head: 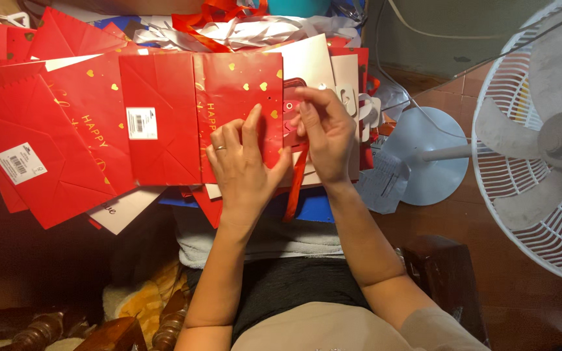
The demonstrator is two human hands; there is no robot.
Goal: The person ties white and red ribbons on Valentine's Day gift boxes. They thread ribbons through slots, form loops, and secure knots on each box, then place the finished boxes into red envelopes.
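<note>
Both hands met at the frame's centre: the left hand (245,166) lay flat on the red bag (200,117), the right hand (325,133) pinching the ribbon (296,182) at its right edge, trailing downward.

Warm dim indoor light, dark lower-left corner, sharp centre.

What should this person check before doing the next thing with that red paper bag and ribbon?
1. Red gift bag lying flat: ok.
2. Left hand pressing the bag down: ok.
3. Right hand at the bag's top edge, fingertips pinched together: ok.
4. Red ribbon hanging loose below the right hand: ok.
5. Ribbon passed through the bag's hole: cannot tell, the fingers hide it.
6. Standing fan apart from the bags: ok.
</note>
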